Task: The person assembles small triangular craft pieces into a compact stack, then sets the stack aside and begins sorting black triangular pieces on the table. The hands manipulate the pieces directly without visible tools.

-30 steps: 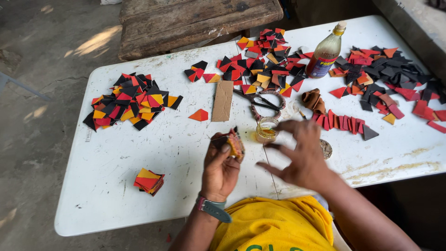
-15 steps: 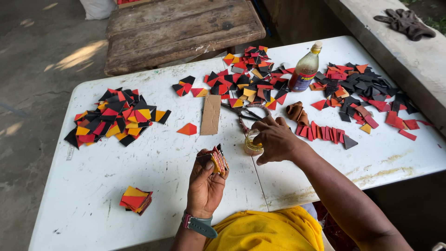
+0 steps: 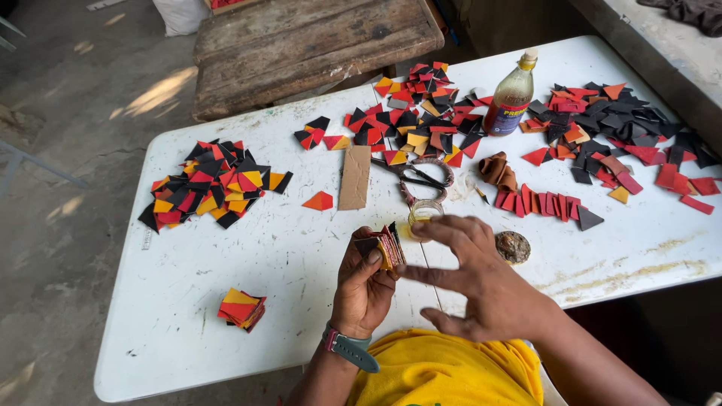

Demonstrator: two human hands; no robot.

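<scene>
Your left hand [image 3: 362, 289] pinches a small stack of coloured leather pieces [image 3: 389, 246]; your right hand [image 3: 481, 282] hovers just beside it, fingers spread (holding nothing). One finished stack [image 3: 241, 308] lies left; big piles [image 3: 210, 184] remain unsorted.

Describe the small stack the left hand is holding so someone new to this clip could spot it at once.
On the white table, look at the near edge where two hands meet. The left hand, with a watch on its wrist, pinches a small stack of pieces edge-up. Unlike the loose piles lying flat on the table, it is held upright above the tabletop.
</scene>
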